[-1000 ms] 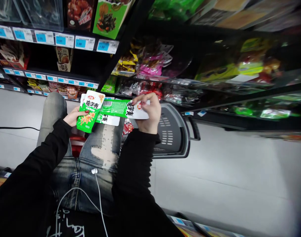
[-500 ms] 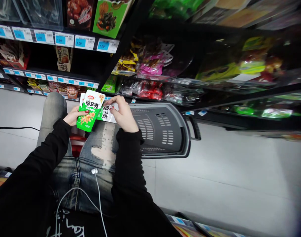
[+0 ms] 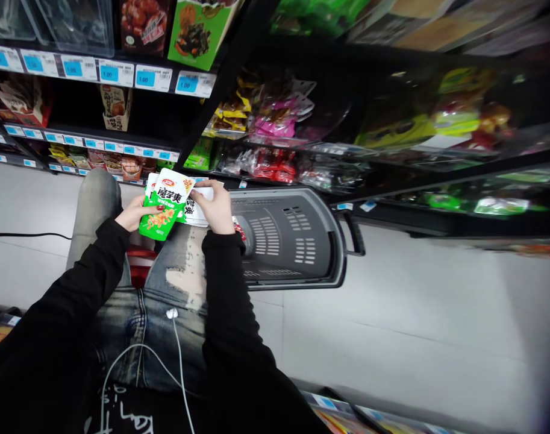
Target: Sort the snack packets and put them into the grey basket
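As our left hand [image 3: 131,216] grips the green-and-white packet [image 3: 158,220] above our lap, our right hand [image 3: 219,211] pinches the white end of the packets behind [image 3: 196,217]: they lie crosswise, long axis toward that nearer right hand, basket [image 3: 317,256] beyond.

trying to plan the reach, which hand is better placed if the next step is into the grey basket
Probably the right: the right hand appears nearer the basket, though it touches packets. The left hand is farther away and holds the front green-and-white packet.
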